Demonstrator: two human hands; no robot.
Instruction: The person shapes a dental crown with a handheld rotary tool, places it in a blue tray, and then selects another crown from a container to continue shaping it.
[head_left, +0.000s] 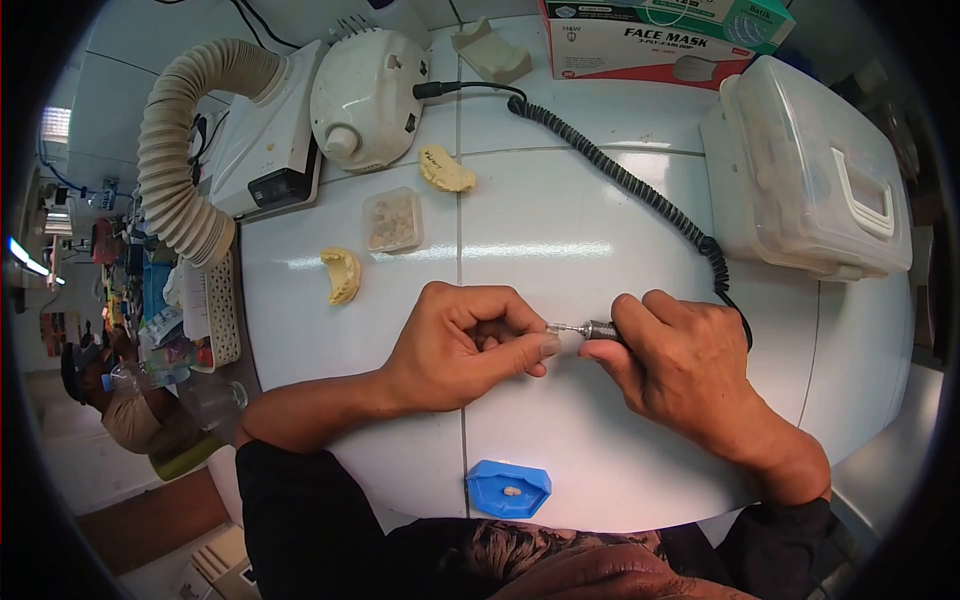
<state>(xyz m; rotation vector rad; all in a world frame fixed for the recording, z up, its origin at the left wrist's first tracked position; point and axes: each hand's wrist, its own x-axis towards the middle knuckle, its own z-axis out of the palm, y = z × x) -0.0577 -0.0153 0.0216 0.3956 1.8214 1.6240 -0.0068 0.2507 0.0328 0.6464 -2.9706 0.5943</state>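
My right hand (680, 350) is wrapped round a rotary handpiece (604, 332), a dark ribbed grip with a thin metal bur pointing left. Facing it, my left hand (475, 340) pinches thumb and forefinger together at the bur's tip; whatever sits between those fingertips is too small and covered to make out. From the handpiece a coiled black cord (625, 180) runs up to a white control unit (370, 95). Close to my body lies a blue tray (485, 497) with one small pale tooth-like piece (512, 491) in it.
Left of centre are a clear box (393, 220) of small pale pieces and two yellowish dental casts, a curved one (342, 276) and a marked one (446, 170). A ribbed hose (165, 150) arches at left. A white case (810, 170) and face mask box (650, 45) stand behind.
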